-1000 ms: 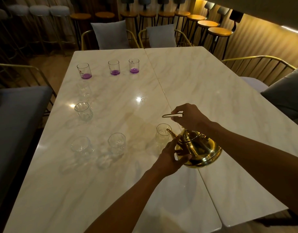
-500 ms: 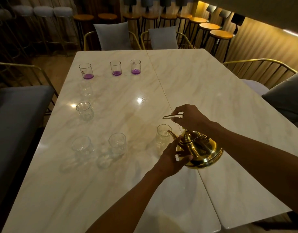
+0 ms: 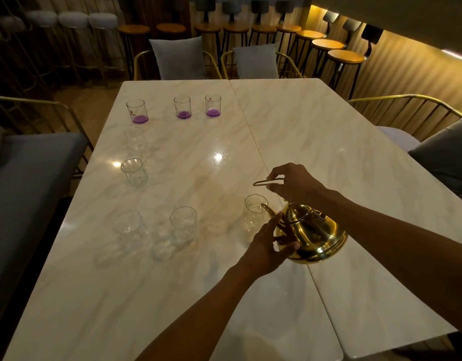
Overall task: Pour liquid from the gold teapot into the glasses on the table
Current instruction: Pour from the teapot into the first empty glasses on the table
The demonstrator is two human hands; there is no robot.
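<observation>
right hand (image 3: 295, 183): clenched on the thin wire handle (image 3: 263, 183) of the gold teapot (image 3: 313, 233); handle loop sticks out left of the fingers, pot body hangs below and right of the fist.
left hand (image 3: 270, 243): fingers spread, cupping the pot's left flank; thumb up near the spout (image 3: 268, 209) base. Touching, not wrapped around it.
teapot position: lifted off the marble table (image 3: 329, 142), over the seam between the two slabs, near edge; tilted, spout pointing left.
spout tip: at the rim of the nearest glass (image 3: 254, 212). Can't tell if liquid is flowing.
teapot look: polished gold, round belly, curved narrow spout, lid on top, bright reflections.
empty glasses: two (image 3: 128, 226) (image 3: 184, 224) in the near row left of the pot, one (image 3: 133, 171) mid-left, another faint one (image 3: 136, 138) behind it.
far row: three straight glasses (image 3: 137, 110) (image 3: 183, 107) (image 3: 213, 105), each with a bit of purple liquid at the bottom.
</observation>
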